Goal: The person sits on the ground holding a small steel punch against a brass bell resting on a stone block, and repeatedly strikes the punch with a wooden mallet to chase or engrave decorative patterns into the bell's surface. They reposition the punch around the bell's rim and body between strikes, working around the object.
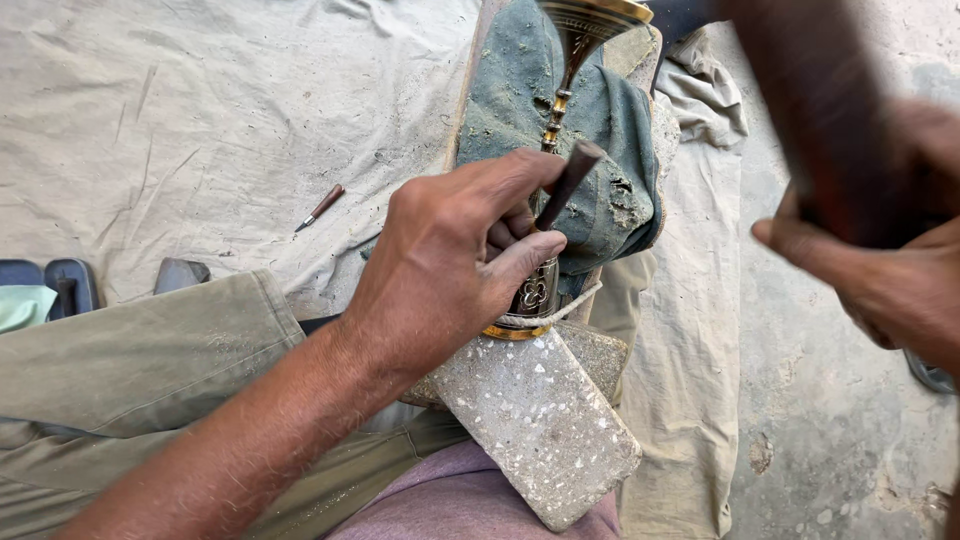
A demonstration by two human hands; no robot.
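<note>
Pinching the dark chisel [568, 180] steady in the closed left hand [455, 265] against the brass vase [545, 200] lying on the green cloth [510, 90], right hand [880, 280] gripping the blurred mallet [820, 110], best landed squarely.

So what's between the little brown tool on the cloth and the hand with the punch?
Only bare, dusty cloth separates the small tool from the left hand, seen from the head camera.

Two chisels [566, 186] [322, 207] (one lying apart), one brass goblet [560, 120], one stone block [540, 430].
</note>
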